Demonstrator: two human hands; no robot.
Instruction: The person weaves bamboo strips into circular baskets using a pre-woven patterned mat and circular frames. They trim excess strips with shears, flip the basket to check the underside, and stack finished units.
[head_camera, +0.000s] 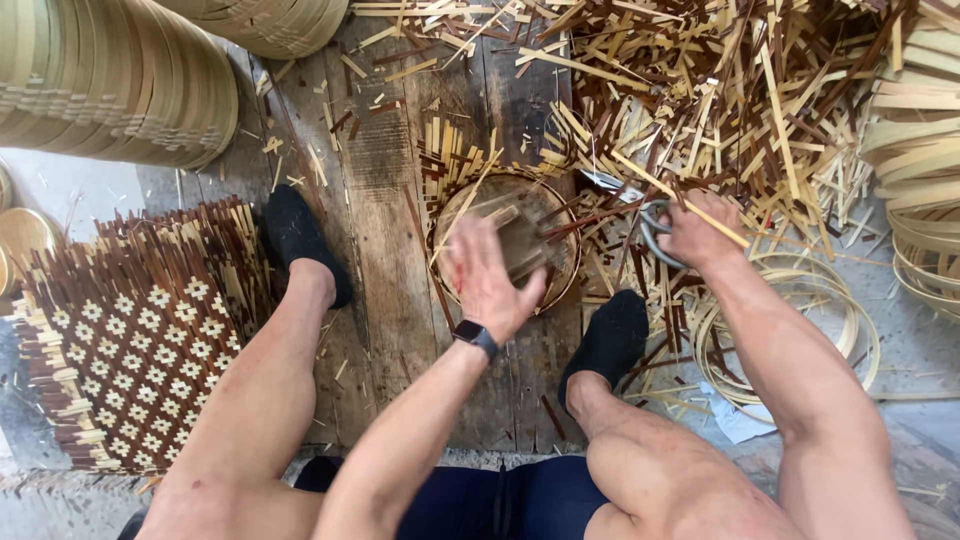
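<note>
Here the person sits low over a wooden plank floor (400, 230), and a small round bamboo basket (507, 240) lies in the centre of the frame, between the two feet in black shoes. The left hand (487, 275) is spread flat over the basket with fingers released; it seems to press on the woven top, though the blur makes it hard to say if it really touches. The right hand (700, 232), at the right of centre, is clenched around grey scissors (650, 235), just beside the basket rim.

To do this step well, the left hand should probably hold the basket steady and turn it little by little, so that each protruding strip comes toward the blades. The fingers are best kept on top, away from the rim where the blades work. It looks wise to cut close to the hoop but not into it.

A heap of cut bamboo strips (720, 90) fills the upper right, a woven checkered mat (140, 330) lies at the left, stacked finished baskets (110, 80) stand in the upper left, and loose bamboo hoops (800, 320) rest at the right.
</note>
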